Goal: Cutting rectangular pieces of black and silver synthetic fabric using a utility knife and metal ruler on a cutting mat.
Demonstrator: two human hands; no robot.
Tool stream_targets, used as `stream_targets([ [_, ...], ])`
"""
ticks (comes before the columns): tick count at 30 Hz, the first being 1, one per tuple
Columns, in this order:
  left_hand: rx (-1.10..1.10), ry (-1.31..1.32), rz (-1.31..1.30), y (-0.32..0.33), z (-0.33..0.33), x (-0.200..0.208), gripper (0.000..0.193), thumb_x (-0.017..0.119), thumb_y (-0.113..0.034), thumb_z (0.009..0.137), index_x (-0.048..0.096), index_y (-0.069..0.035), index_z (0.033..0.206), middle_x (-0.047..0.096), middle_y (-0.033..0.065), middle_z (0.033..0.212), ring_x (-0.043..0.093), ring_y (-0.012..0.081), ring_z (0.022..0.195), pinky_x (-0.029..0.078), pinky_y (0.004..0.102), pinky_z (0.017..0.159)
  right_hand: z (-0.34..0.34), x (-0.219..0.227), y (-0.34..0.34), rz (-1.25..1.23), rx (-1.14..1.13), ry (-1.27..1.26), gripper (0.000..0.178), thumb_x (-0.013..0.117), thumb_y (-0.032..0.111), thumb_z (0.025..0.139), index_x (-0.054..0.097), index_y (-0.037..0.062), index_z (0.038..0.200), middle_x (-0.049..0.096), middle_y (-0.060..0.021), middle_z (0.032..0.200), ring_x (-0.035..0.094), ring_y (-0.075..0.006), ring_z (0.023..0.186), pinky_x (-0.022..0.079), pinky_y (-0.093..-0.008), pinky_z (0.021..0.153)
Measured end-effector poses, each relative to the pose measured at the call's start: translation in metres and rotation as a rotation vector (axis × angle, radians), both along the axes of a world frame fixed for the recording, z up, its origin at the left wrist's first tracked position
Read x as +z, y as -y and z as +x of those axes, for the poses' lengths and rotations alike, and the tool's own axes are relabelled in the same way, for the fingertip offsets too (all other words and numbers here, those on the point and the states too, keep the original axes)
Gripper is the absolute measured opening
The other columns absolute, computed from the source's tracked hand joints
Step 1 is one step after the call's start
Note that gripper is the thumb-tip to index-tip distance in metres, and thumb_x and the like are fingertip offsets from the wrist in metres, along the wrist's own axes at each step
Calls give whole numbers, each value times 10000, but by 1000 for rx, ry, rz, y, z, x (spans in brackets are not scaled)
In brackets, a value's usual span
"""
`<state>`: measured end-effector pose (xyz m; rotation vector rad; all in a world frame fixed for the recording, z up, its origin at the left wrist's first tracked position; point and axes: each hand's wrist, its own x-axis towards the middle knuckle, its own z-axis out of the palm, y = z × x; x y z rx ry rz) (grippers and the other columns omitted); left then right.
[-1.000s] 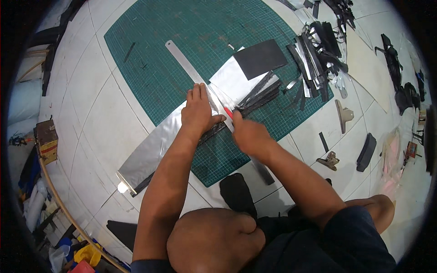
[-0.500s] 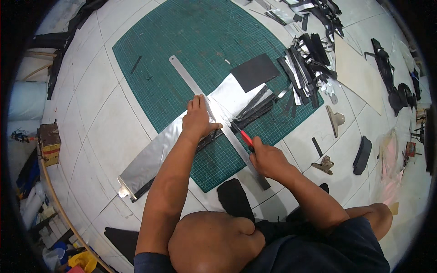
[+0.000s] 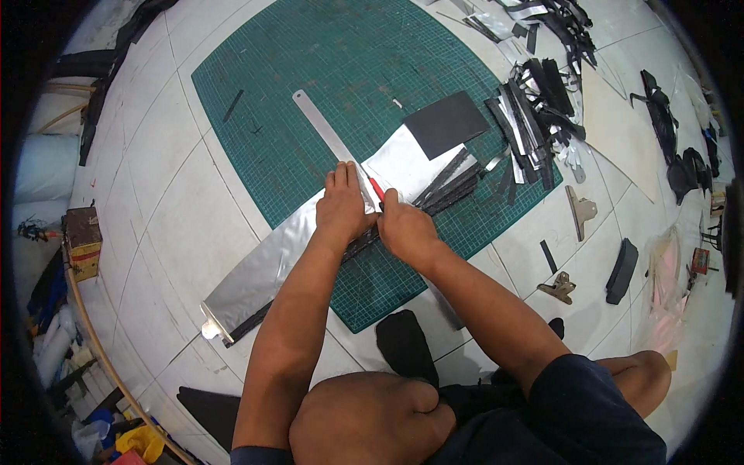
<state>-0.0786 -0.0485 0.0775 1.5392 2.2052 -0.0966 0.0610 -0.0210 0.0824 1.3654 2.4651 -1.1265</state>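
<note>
My left hand (image 3: 341,205) lies flat, fingers stretched forward, pressing a steel ruler (image 3: 322,128) onto a silver-faced sheet stack (image 3: 260,263). Red-handled, the utility knife (image 3: 376,188) is gripped in my right hand (image 3: 407,229), which is right beside the left at the ruler's edge; its blade is too hidden to make out. A bulldog clip (image 3: 215,324) holds the stack's near-left end. Black edges and cut strips (image 3: 457,186) lie along the stack's right side. On its far end rests a dark rectangular piece (image 3: 447,125). Underneath is a green cutting mat (image 3: 356,62).
A heap of black and silver offcuts (image 3: 531,116) covers the mat's right corner. Two loose bulldog clips, one (image 3: 580,212) farther off and one (image 3: 558,288) nearer, sit on the tiles beside a black block (image 3: 621,271). A beige board (image 3: 616,139) lies to the right.
My right hand has moved forward and left along the ruler with the knife, up against my left hand. My left hand stays on the ruler.
</note>
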Motion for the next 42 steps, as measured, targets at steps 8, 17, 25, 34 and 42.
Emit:
stream_targets([
  [8, -14, -4, 18, 2, -2, -6, 1107, 884, -320, 643, 259, 20, 1492, 318, 184, 1532, 340, 373, 1411, 491, 429, 1054, -10, 7, -15, -19, 54, 53, 217, 523, 156, 951, 458, -12, 1071, 688, -267, 950, 688, -425, 923, 550, -494, 795],
  [17, -10, -5, 14, 0, 2, 4, 1207, 916, -437, 599, 257, 40, 1490, 311, 206, 1532, 343, 376, 1407, 481, 437, 1054, 60, 24, 25, -207, 61, 219, 175, 440, 123, 976, 426, 13, 1113, 683, -272, 983, 685, -426, 925, 530, -502, 832],
  [25, -6, 0, -16, -2, 1, 4, 1209, 897, -457, 628, 221, 35, 1501, 284, 199, 1548, 296, 371, 1434, 467, 438, 1067, 109, 26, 55, -137, 124, 263, 159, 427, 108, 954, 410, 13, 1080, 678, -262, 929, 681, -419, 876, 536, -501, 783],
  [34, 20, 30, -30, 4, 0, 9, 1180, 850, -504, 656, 220, -34, 1536, 272, 184, 1575, 284, 359, 1452, 437, 458, 1085, 125, -6, 8, -240, -499, -140, 348, 653, 219, 908, 445, 9, 1092, 646, -191, 921, 656, -300, 794, 512, -412, 708],
  [42, 77, 118, 59, 8, -10, 4, 991, 775, -473, 736, 322, -56, 1512, 322, 201, 1550, 351, 376, 1418, 389, 487, 1109, 58, -25, -15, -389, -1165, -632, 405, 766, 154, 848, 457, 46, 1085, 604, -88, 982, 603, -157, 795, 504, -308, 595],
])
